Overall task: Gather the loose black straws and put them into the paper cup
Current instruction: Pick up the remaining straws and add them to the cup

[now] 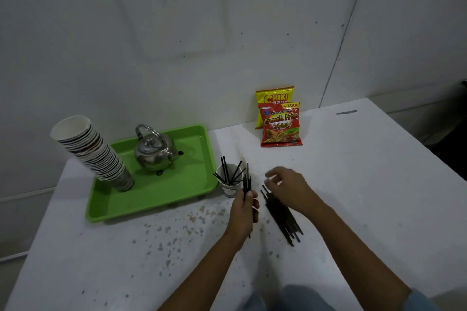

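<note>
A small paper cup (230, 190) stands on the white table just right of the green tray, with several black straws (228, 174) sticking out of it. My left hand (243, 212) is closed around a small upright bunch of black straws (247, 180) right beside the cup. A pile of loose black straws (284, 219) lies on the table to the right. My right hand (288, 189) hovers over the pile's far end, fingers spread and curled, holding nothing that I can see.
A green tray (156, 192) at the left carries a leaning stack of paper cups (93, 151) and a metal kettle (154, 153). Two snack bags (280, 121) lean against the wall. Crumbs and specks dot the table (366, 171).
</note>
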